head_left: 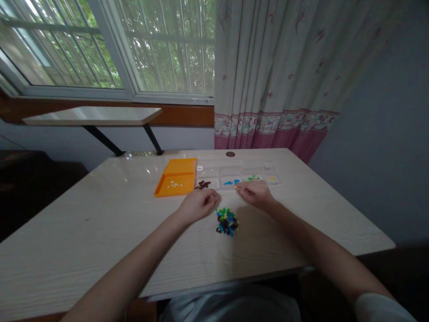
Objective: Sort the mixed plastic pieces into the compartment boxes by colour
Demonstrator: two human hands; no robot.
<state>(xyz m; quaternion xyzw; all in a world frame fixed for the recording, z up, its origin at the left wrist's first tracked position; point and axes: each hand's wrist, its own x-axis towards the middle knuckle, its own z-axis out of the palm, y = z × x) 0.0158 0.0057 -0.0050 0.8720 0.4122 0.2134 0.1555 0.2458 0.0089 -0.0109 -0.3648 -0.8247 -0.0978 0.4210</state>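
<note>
My right hand (256,193) pinches a small pale-yellow piece (236,187) at the front edge of a clear compartment box (231,170). My left hand (200,204) is closed, fingers curled, above the table in front of the box; whatever it may hold is hidden. Between my hands and nearer to me lies a mixed pile of small pieces (227,222) in green, blue, yellow and dark brown. The box's front row has dark brown pieces (203,184), blue pieces (231,182), green pieces (254,178) and yellow ones (272,179), each colour in its own compartment.
An orange case (176,166) lies open left of the clear box, with several whitish pieces (174,184) in its near half. A raised shelf (97,115) on black legs stands at the table's (110,241) back left. Behind are a window and a curtain (268,80).
</note>
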